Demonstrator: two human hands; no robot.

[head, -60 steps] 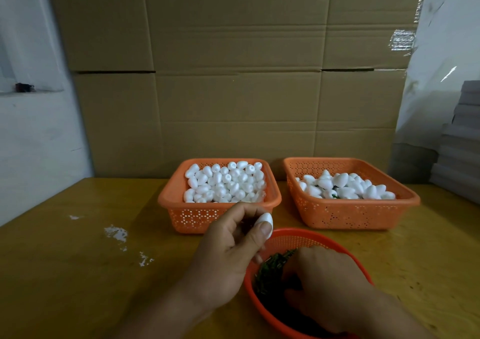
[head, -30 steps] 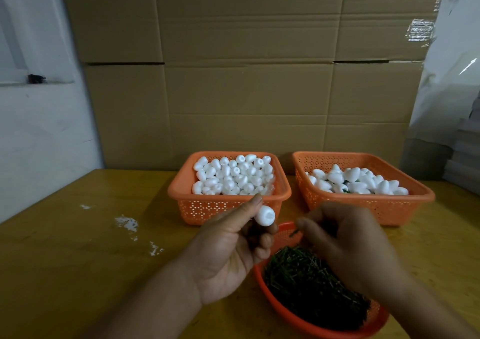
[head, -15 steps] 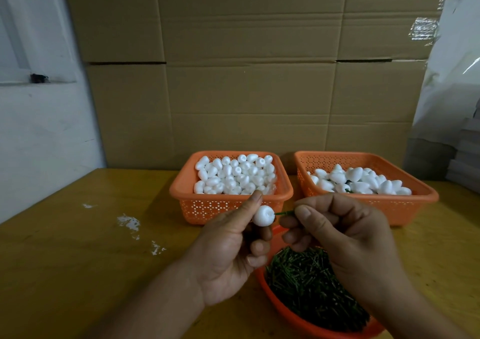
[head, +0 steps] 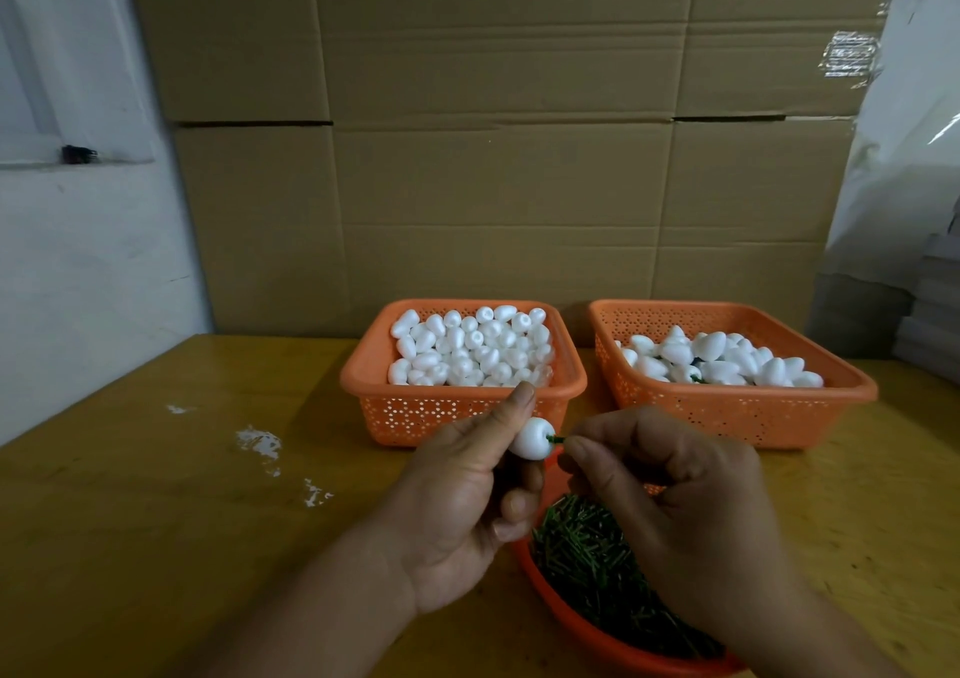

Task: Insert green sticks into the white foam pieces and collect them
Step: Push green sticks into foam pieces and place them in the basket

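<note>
Mid-frame, left hand (head: 467,500) pinches foam piece (head: 531,437), right hand (head: 670,495) pinches stick (head: 557,439) at its hole: push straight along the axis, brace foam firmly, then drop in right basket (head: 737,412).

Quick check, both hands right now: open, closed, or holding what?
Left hand: closed, pinching a white foam piece.
Right hand: closed, pinching a green stick whose tip is at the foam piece.
</note>
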